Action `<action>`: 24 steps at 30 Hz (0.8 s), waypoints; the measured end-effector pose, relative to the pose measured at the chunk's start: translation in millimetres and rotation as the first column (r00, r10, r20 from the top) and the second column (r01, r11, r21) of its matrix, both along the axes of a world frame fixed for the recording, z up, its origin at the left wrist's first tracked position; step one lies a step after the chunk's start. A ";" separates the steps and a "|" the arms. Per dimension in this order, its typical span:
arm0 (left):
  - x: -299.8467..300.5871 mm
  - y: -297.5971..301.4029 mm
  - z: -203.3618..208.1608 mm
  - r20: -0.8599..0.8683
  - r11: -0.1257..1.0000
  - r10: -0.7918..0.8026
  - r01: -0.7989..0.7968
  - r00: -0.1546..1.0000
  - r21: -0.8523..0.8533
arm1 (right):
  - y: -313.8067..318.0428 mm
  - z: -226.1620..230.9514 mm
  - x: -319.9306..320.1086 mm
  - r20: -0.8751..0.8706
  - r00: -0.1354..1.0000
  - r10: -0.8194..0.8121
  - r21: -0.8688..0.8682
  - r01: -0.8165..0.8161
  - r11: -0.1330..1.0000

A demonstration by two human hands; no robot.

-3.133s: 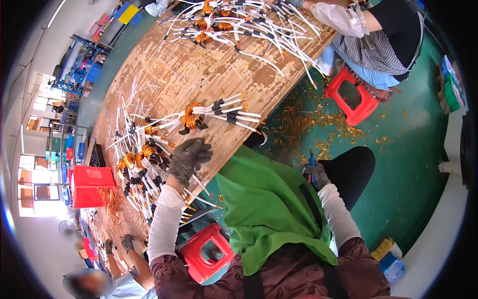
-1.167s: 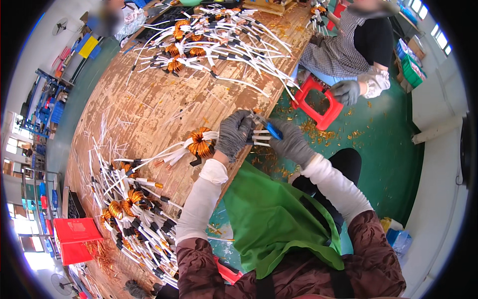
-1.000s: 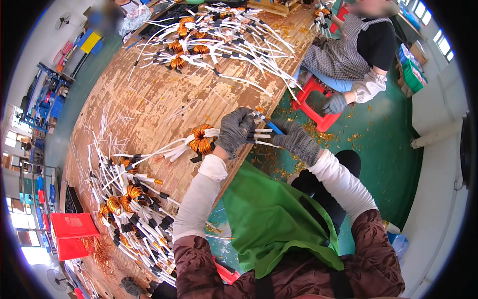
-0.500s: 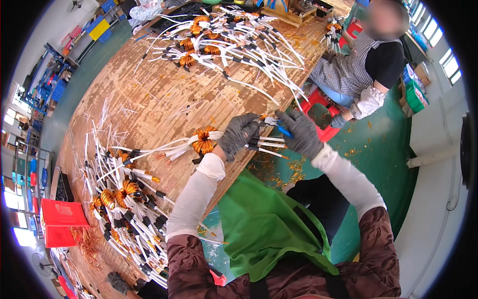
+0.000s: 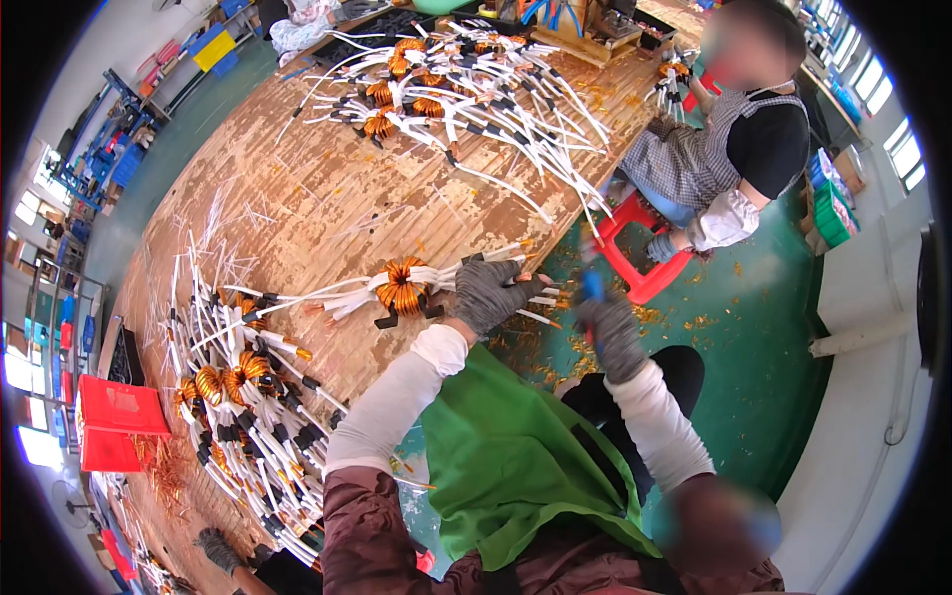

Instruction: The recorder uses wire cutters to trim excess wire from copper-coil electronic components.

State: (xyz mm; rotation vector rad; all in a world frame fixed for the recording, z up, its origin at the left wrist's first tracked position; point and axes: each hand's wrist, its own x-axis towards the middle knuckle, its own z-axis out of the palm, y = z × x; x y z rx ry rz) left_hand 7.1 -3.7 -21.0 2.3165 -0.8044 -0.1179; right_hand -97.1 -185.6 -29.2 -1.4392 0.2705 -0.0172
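My left hand (image 5: 488, 296), in a grey glove, is closed around the white leads of a copper-wound ring coil (image 5: 402, 287) at the table's right edge. The coil lies on the wood, and its lead ends (image 5: 540, 315) stick out past my fingers over the edge. To the right, clear of the leads, my right hand (image 5: 613, 335) is closed on a blue-handled hand tool (image 5: 593, 286). Motion smears the tool, so its working end cannot be made out.
More coils with white leads (image 5: 238, 382) are heaped at the table's left. Another pile (image 5: 426, 99) lies at the far side. A person (image 5: 739, 139) sits beside a red stool (image 5: 650, 273) at the right. A gloved hand (image 5: 218, 550) shows at lower left.
My right hand has drawn back toward me with the blue-handled tool, away from the leads. My left hand has shifted slightly right and nearer, still holding the leads.
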 end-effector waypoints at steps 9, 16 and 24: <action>40.3 23.3 16.7 -0.103 0.879 -0.100 0.039 0.990 -0.476 | -30.1 -4.9 -26.9 0.016 0.978 -0.208 -0.066 0.208 0.976; 49.8 3.8 -4.0 -0.018 0.952 -0.257 0.256 0.966 0.165 | -18.4 -30.0 -29.6 0.074 0.989 -0.127 -0.183 0.139 0.973; 40.9 8.3 -27.5 -0.099 0.946 -0.016 -0.017 0.995 -0.325 | -23.1 -0.8 -8.9 0.191 0.981 0.036 -0.854 0.148 0.498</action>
